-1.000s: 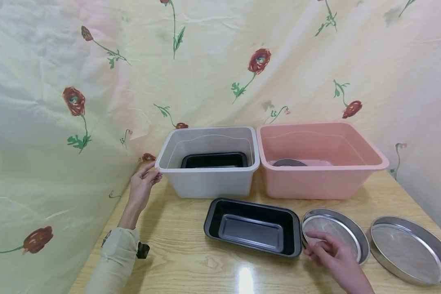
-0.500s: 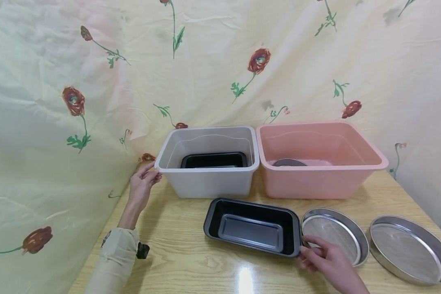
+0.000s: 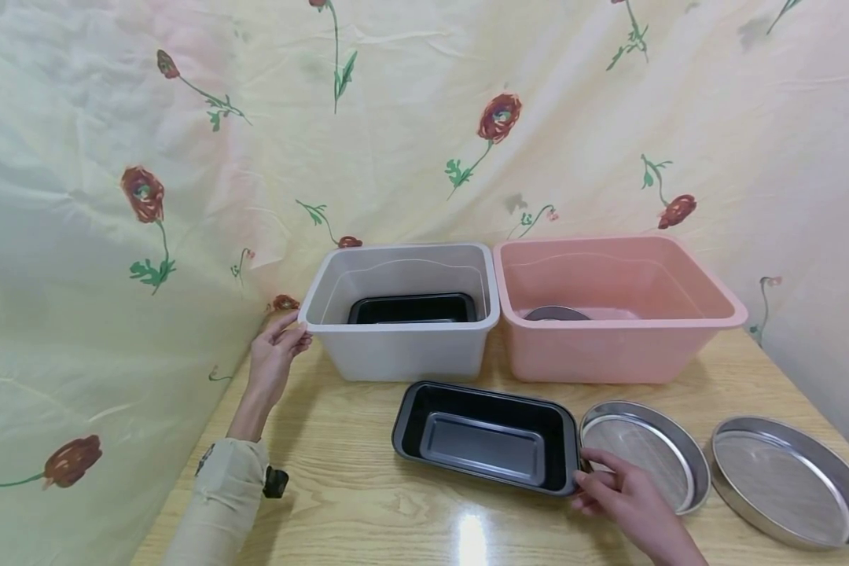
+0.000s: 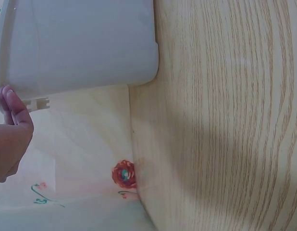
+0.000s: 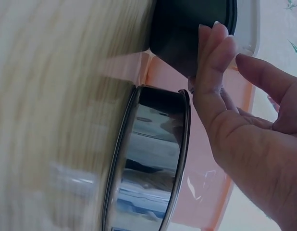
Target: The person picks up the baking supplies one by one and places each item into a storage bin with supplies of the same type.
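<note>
In the head view a black loaf pan lies on the wooden table, slightly turned. My right hand pinches its right end, thumb at the rim and fingers beneath it. The right wrist view shows those fingers against the pan's dark outer wall. Farther left, my left hand grips the left front corner of a light grey bin. Its fingertips are at that rim in the left wrist view too. Inside the bin sits another black loaf pan.
A pink bin stands right beside the grey one, with a round metal piece partly visible inside. Two round metal sieves lie at the right, the nearer one close to the pan. A flowered cloth hangs behind.
My right hand has moved slightly left, from over the nearer sieve onto the loaf pan's right rim, and has taken hold of it. The left hand and the bins stay in place.
</note>
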{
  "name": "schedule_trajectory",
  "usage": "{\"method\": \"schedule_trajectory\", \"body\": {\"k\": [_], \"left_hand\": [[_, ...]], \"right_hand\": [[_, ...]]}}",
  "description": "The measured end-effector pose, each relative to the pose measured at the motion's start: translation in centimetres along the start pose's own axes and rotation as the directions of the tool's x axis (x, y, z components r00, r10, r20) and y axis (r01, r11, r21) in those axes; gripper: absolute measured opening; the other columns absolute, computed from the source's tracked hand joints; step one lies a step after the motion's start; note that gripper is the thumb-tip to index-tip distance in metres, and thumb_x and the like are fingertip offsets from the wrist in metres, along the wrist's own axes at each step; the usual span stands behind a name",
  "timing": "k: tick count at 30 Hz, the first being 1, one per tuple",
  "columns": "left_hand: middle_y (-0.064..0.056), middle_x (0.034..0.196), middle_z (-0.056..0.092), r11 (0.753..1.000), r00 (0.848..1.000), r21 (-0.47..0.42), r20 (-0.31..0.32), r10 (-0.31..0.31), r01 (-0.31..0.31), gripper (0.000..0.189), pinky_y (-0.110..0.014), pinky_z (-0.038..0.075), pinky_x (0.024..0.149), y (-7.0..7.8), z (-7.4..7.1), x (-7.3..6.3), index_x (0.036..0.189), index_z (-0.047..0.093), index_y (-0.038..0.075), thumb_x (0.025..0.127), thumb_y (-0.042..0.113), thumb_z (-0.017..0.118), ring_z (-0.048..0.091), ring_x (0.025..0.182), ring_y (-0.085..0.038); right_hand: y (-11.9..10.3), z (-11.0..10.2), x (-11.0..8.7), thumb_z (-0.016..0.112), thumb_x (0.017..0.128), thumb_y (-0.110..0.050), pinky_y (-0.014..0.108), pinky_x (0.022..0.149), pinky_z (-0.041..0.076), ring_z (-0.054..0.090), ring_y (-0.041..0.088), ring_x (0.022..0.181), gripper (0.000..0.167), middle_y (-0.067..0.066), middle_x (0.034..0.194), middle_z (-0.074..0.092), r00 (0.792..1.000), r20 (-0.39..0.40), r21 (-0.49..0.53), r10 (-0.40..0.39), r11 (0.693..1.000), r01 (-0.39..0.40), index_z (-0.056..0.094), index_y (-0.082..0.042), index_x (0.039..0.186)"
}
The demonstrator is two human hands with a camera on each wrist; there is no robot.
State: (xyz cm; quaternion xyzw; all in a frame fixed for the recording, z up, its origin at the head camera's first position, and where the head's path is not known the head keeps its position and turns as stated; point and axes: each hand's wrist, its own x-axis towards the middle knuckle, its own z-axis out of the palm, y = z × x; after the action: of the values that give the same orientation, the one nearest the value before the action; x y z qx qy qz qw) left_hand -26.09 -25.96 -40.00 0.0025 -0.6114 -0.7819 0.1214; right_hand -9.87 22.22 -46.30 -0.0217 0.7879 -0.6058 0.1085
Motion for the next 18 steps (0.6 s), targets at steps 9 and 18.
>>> {"method": "schedule_trajectory", "body": {"k": [9,18], "left_hand": [[0.000,0.078,0.071,1.000,1.000,-0.019,-0.010,0.002,-0.002,0.040,-0.018,0.058,0.073,-0.05,0.09,0.06,0.139,0.046,-0.020,0.102,-0.008,0.057,0.066,0.070,-0.007],[0.000,0.079,0.071,1.000,1.000,-0.013,-0.011,-0.002,0.001,0.039,-0.019,0.058,0.073,-0.07,0.01,0.12,0.138,0.047,-0.020,0.102,-0.008,0.057,0.066,0.070,-0.007]], "right_hand": [[-0.25,0.39,0.50,0.056,0.103,0.003,0.029,0.068,0.061,0.071,0.018,0.073,0.052,0.020,0.090,0.073,0.999,-0.031,-0.006,0.021,1.000,-0.021,0.030,0.030,0.138],[-0.05,0.37,0.70,0.058,0.101,0.003,0.028,0.067,0.060,0.069,0.017,0.072,0.054,0.018,0.086,0.072,1.000,-0.001,0.013,0.031,0.999,-0.031,0.029,0.027,0.139]]}}
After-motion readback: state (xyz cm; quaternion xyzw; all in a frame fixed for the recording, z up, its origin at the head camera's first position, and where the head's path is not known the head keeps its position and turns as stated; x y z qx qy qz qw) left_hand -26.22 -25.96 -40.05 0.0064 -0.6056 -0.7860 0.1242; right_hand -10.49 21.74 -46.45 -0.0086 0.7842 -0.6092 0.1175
